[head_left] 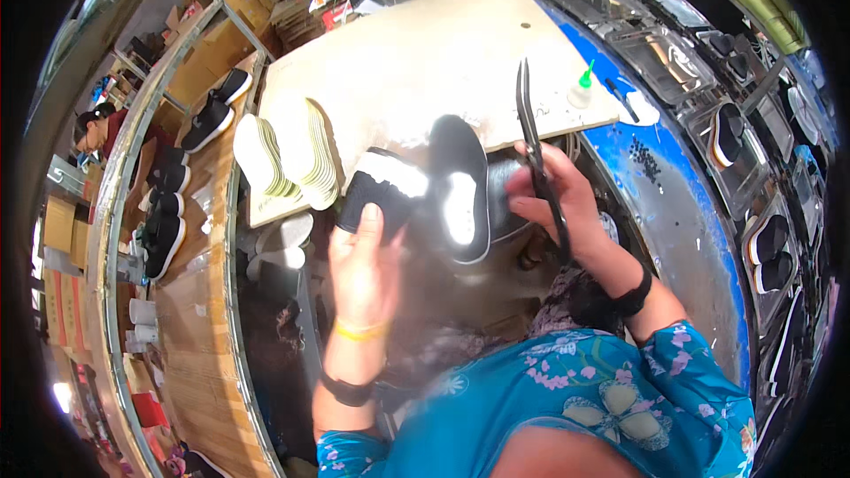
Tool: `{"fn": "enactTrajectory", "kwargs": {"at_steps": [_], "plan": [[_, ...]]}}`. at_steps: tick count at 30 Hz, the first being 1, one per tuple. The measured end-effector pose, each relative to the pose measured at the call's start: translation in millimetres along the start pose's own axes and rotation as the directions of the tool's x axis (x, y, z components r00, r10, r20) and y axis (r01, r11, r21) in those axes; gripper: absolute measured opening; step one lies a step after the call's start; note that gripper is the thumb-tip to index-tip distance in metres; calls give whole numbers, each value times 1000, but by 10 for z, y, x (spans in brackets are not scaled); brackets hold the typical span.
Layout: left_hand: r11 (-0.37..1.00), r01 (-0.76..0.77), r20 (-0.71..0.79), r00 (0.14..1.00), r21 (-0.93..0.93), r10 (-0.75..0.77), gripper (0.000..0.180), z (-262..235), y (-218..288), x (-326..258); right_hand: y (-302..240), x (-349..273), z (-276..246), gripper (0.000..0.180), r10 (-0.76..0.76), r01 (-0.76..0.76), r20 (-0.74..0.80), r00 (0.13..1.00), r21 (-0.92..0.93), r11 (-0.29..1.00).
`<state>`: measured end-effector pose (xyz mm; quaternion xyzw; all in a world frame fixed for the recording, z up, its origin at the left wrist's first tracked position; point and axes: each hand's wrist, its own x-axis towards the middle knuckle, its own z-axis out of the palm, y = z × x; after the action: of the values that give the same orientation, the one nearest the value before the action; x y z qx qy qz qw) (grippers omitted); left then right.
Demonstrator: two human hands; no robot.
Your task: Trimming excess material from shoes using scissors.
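Note:
My left hand (365, 265) grips a black shoe upper with a white band (385, 188), held just below the pale work board (416, 62). Long black scissors (534, 150) are in my right hand (562, 204), blades shut and pointing away from me over the board. Between both hands a black shoe sole with a white heel patch (460, 186) stands sole-up, apparently on a stand I cannot see clearly. My right fingers are close to its right side.
A fanned stack of white insoles (288, 155) lies on the board's left end. A small glue bottle with a green tip (581, 88) and a pen (622, 99) sit at its right. Black shoes (212, 111) line the wooden shelf at left; clear trays with shoes (730, 133) run along the right.

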<state>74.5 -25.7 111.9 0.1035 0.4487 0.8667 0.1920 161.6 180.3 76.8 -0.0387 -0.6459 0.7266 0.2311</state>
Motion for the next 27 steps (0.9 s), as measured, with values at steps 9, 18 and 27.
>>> {"fn": "enactTrajectory", "kwargs": {"at_steps": [9, 18, 27], "plan": [[995, -96, 63, 994, 29, 94, 31, 294, -433, -140, 9, 359, 682, 79, -260, 248, -3, 966, -294, 923], [664, -11, 182, 965, 748, -190, 31, 99, -262, -94, 70, 628, 691, 73, -64, 65, 14, 998, -56, 996], [-143, -608, 596, 659, 781, 459, 33, 232, 650, -29, -222, 641, 708, 62, 81, -95, 139, 987, 97, 991]]}}
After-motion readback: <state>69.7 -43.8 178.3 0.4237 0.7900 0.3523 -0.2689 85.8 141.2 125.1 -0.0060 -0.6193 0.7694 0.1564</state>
